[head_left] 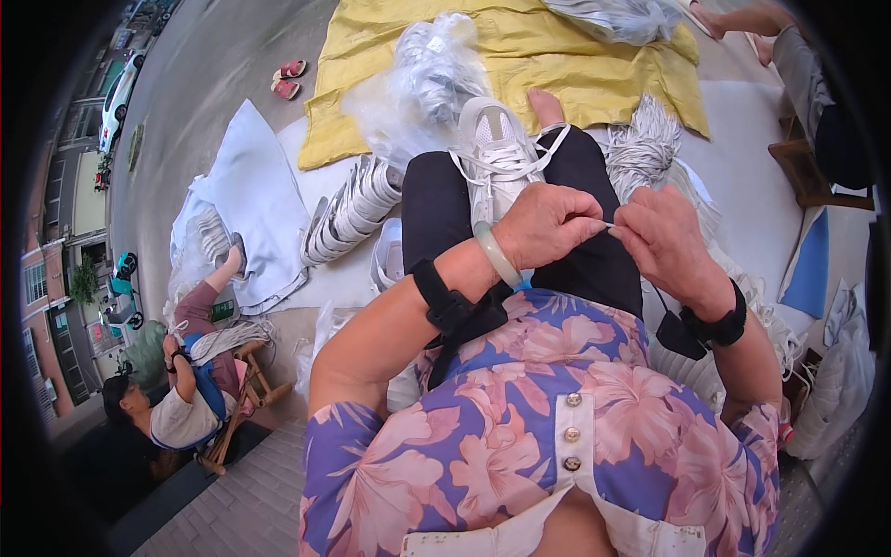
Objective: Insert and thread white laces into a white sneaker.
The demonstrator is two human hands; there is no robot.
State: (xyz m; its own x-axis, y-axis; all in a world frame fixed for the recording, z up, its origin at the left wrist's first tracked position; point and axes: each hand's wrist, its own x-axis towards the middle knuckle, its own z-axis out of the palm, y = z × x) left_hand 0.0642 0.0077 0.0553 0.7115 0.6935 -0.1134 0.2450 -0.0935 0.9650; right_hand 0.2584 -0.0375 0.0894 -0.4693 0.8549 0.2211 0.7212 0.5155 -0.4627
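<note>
A white sneaker (490, 130) rests between my knees, its toe pointing away from me and its laces partly threaded, with loose loops spread to both sides. My left hand (549, 226) is just over the shoe's near end, thumb and fingers pinched together. Close beside it on the right, my right hand (668, 239) is pinched too. A short, thin, pale piece of shoelace (608, 225) shows between the fingertips of both hands; my fingers hide the rest of it.
A bundle of white laces (645, 139) lies beyond my right knee. Nested white shoe parts (353, 212) sit left of my legs. A yellow sheet (362, 56) with plastic bags (436, 79) spreads ahead. One person (190, 408) sits at left; another person's leg (756, 19) shows far right.
</note>
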